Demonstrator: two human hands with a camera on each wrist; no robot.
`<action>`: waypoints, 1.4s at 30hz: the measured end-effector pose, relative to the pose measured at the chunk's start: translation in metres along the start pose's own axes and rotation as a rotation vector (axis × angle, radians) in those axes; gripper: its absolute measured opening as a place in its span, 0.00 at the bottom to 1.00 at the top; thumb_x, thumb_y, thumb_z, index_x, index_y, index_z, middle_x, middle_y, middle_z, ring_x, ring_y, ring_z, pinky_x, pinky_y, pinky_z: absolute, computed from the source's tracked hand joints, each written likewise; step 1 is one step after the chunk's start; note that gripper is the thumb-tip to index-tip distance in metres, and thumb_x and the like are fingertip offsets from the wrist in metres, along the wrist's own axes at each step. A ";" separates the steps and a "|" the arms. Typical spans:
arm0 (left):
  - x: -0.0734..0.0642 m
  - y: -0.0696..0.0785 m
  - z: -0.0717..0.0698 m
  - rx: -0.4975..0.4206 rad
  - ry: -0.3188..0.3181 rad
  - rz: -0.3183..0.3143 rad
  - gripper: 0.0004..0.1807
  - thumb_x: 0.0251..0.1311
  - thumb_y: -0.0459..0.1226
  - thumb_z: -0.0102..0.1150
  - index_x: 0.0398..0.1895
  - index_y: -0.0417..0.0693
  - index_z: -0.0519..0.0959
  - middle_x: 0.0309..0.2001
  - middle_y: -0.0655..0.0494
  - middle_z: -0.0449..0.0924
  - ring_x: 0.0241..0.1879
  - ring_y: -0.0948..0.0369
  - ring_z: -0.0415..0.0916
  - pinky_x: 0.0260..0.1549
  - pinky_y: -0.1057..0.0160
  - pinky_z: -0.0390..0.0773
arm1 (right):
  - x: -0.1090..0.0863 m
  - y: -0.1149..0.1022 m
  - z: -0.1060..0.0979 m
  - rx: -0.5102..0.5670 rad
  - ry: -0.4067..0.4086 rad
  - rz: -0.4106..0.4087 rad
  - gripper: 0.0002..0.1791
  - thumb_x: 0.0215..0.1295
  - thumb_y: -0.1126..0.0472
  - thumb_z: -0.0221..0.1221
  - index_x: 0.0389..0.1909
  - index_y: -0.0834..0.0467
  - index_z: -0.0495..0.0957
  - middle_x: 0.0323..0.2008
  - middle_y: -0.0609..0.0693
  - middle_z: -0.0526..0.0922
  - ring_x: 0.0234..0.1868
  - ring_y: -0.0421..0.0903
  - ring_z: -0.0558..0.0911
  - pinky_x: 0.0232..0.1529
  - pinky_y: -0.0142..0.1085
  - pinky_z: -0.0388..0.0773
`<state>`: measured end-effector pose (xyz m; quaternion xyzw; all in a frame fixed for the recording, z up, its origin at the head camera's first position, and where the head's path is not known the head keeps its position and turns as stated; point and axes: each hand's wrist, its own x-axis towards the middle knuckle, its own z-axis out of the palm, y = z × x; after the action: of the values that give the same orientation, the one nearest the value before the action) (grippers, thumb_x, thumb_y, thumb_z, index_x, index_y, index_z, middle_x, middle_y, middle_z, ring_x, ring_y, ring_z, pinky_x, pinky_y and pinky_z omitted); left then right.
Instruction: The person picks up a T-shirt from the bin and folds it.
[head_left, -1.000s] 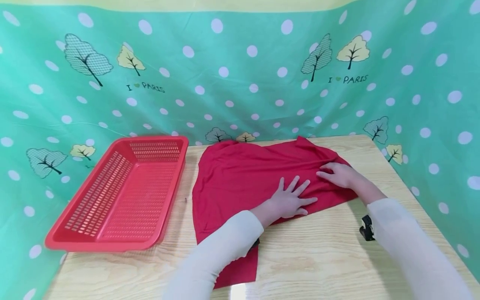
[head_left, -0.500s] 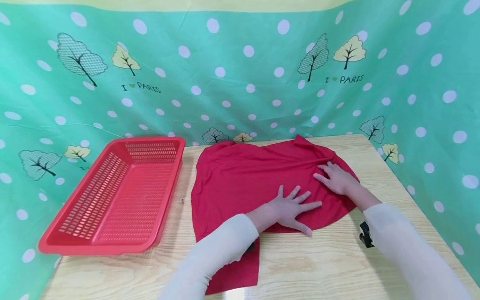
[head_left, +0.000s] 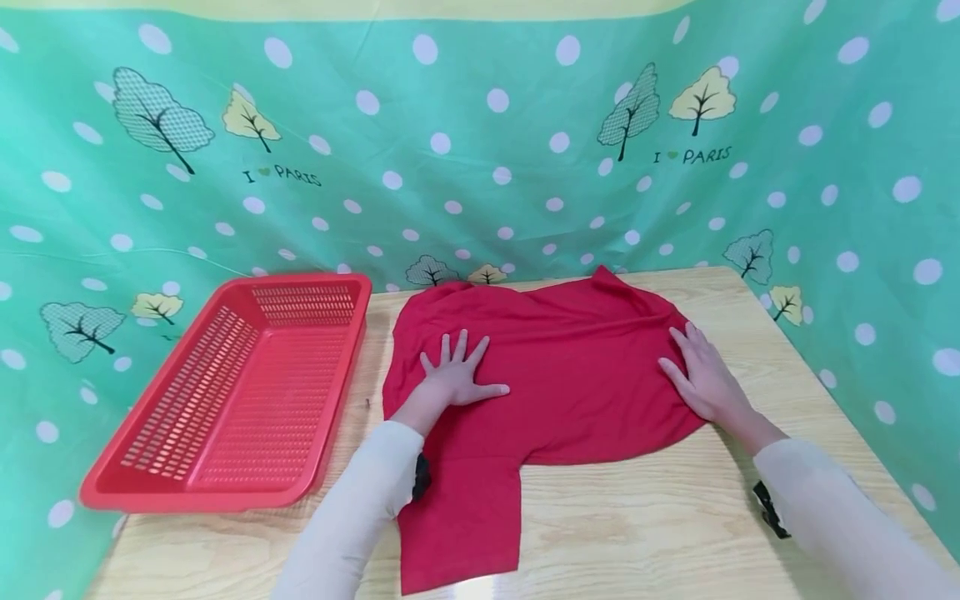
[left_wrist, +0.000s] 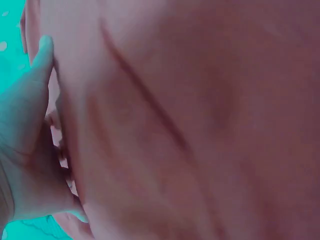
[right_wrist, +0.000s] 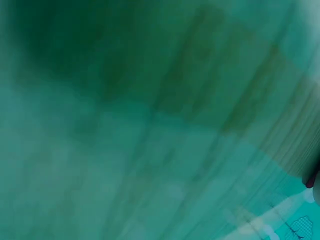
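A plain red cloth (head_left: 555,375) lay on the pale wood-grain worktop (head_left: 637,533), beside a red slotted basket (head_left: 232,392), against a white-dotted, tree-printed green backdrop (head_left: 480,150).

Right wrist view: blurred green smear only. Red cloth (head_left: 540,375) lower end cut by bottom edge. Left wrist view soft.

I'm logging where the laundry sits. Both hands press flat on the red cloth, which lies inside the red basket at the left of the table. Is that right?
Not quite. The red cloth lies on the table, beside the red basket, not in it. The head view shows this. The left hand and right hand do press flat on it.
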<state>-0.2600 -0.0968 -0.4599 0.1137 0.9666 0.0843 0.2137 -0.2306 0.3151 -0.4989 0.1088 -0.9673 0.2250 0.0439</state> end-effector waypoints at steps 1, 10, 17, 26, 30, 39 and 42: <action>0.001 -0.004 0.001 -0.004 -0.002 -0.007 0.55 0.49 0.72 0.47 0.73 0.68 0.32 0.75 0.52 0.23 0.73 0.44 0.19 0.62 0.29 0.33 | -0.003 0.002 0.001 0.008 0.006 0.004 0.40 0.69 0.44 0.46 0.73 0.62 0.45 0.71 0.69 0.43 0.72 0.66 0.43 0.69 0.60 0.42; 0.002 -0.015 0.001 -0.020 0.025 -0.038 0.55 0.47 0.73 0.48 0.74 0.69 0.34 0.75 0.52 0.23 0.73 0.43 0.21 0.62 0.29 0.33 | -0.025 0.014 -0.005 -0.045 0.002 0.035 0.43 0.69 0.43 0.45 0.74 0.59 0.37 0.72 0.68 0.37 0.73 0.64 0.38 0.69 0.61 0.36; -0.002 -0.017 -0.003 -0.036 0.039 -0.007 0.57 0.47 0.72 0.50 0.74 0.66 0.34 0.76 0.50 0.27 0.73 0.43 0.21 0.62 0.28 0.33 | -0.021 -0.006 -0.013 -0.223 -0.072 0.001 0.41 0.67 0.38 0.46 0.74 0.53 0.44 0.73 0.65 0.38 0.73 0.64 0.40 0.66 0.65 0.38; -0.012 -0.020 -0.005 -0.095 0.055 -0.009 0.62 0.43 0.67 0.61 0.74 0.63 0.34 0.75 0.47 0.25 0.72 0.41 0.20 0.58 0.24 0.35 | 0.011 -0.038 -0.004 -0.181 -0.152 -0.034 0.40 0.67 0.37 0.45 0.73 0.53 0.50 0.73 0.64 0.40 0.72 0.66 0.41 0.68 0.63 0.39; -0.015 -0.023 0.000 -0.131 0.026 -0.055 0.65 0.40 0.66 0.63 0.74 0.62 0.32 0.75 0.46 0.24 0.72 0.40 0.19 0.59 0.25 0.37 | 0.004 -0.035 -0.001 -0.165 -0.273 0.028 0.44 0.65 0.35 0.46 0.73 0.55 0.46 0.72 0.67 0.40 0.71 0.69 0.41 0.67 0.64 0.38; -0.024 -0.027 -0.010 -0.144 0.001 -0.051 0.65 0.39 0.65 0.65 0.75 0.60 0.35 0.75 0.44 0.32 0.72 0.37 0.28 0.61 0.27 0.42 | -0.004 -0.047 -0.022 -0.243 -0.306 0.022 0.44 0.63 0.35 0.49 0.69 0.62 0.56 0.68 0.72 0.53 0.67 0.72 0.54 0.62 0.65 0.56; -0.021 -0.031 -0.016 -0.161 0.085 -0.004 0.63 0.42 0.63 0.65 0.75 0.58 0.38 0.75 0.43 0.38 0.73 0.38 0.32 0.61 0.28 0.46 | 0.006 -0.053 -0.030 -0.280 -0.253 -0.009 0.39 0.64 0.40 0.52 0.65 0.65 0.63 0.64 0.73 0.60 0.64 0.71 0.60 0.59 0.63 0.63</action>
<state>-0.2540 -0.1342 -0.4437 0.0906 0.9651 0.1662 0.1811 -0.2231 0.2805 -0.4485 0.1332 -0.9865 0.0725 -0.0626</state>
